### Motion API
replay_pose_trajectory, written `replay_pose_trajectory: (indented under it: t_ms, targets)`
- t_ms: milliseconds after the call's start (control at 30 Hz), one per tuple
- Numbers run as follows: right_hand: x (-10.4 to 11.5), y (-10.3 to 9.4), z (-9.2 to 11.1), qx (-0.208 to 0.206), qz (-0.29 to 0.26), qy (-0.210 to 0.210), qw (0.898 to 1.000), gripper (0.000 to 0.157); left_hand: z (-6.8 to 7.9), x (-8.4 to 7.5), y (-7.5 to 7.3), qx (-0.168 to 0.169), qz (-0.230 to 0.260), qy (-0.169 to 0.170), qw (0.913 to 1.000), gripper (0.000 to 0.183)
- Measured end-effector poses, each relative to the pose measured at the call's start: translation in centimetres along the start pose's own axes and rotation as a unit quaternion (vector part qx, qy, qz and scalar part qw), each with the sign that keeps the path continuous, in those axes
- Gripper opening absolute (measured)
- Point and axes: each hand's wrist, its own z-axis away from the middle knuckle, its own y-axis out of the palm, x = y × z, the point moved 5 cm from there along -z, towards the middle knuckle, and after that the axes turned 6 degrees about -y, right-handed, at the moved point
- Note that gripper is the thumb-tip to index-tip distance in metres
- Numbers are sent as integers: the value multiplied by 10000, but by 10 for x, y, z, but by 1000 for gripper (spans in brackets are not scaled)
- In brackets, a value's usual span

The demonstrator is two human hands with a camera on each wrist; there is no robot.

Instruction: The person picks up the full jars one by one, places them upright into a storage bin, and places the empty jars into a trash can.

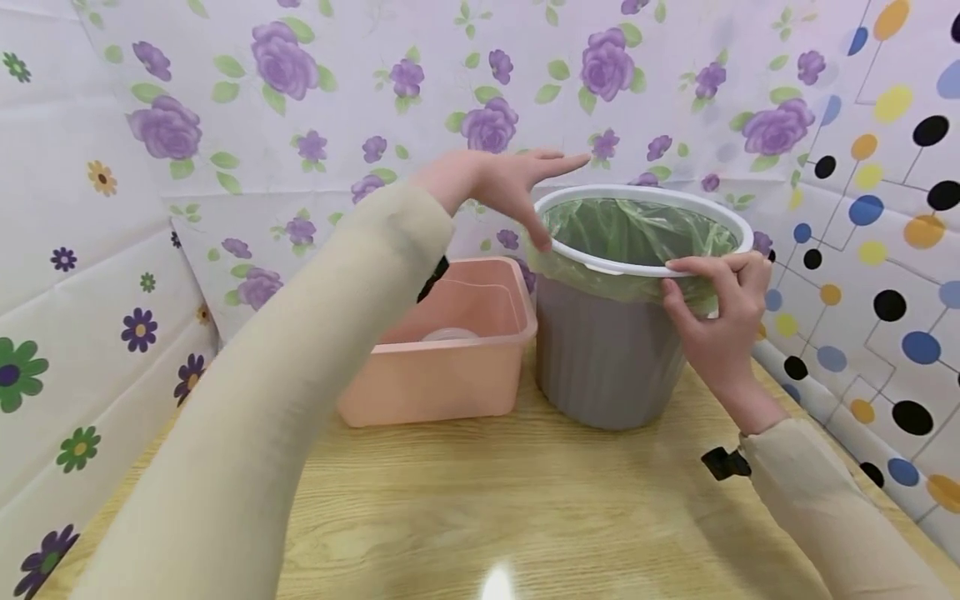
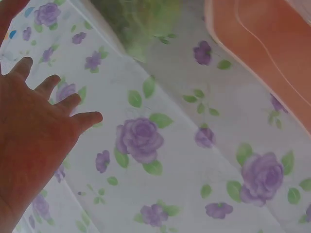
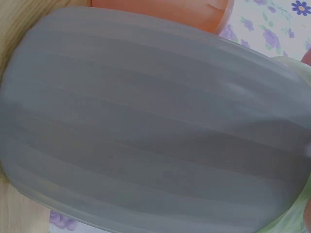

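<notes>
A grey ribbed trash can (image 1: 611, 358) stands at the back right with a white rim ring (image 1: 637, 268) on top. A translucent green garbage bag (image 1: 600, 229) lines it and folds down outside beneath the ring. At the front right of the rim, my right hand (image 1: 723, 312) pinches the ring, fingers on top and thumb below against the bag. My left hand (image 1: 506, 183) is at the rim's left side, fingers stretched out, thumb pointing down beside the ring. In the left wrist view, that hand (image 2: 36, 126) has its fingers spread. The right wrist view is mostly filled by the can's side (image 3: 155, 121).
A pink plastic basin (image 1: 442, 383) sits left of the can, with a clear round item (image 1: 448, 334) inside, partly hidden by my left sleeve (image 1: 300, 367). Both containers stand on a wood-grain table (image 1: 480, 500). Flower-patterned sheets (image 1: 330, 100) and a dotted sheet (image 1: 885, 250) close in the sides.
</notes>
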Motion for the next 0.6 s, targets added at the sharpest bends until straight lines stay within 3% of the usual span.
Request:
replay_pose_trajectory:
  t_ms: [133,233,433,600]
  targets:
    - [-4,-2,6,109,218,-140,9996,30,9,13,13,-30,-190,43,9998,111]
    - [-9,-6,8,196,424,-231,9986,34,15,21,21,-266,-161,173,9994,108]
    - [-11,-11,6,673,756,-324,9943,36,34,32,32,-1165,135,551,9916,103]
    - [3,-11,6,1490,1305,-426,9793,48,54,40,47,-2020,-59,530,9779,99]
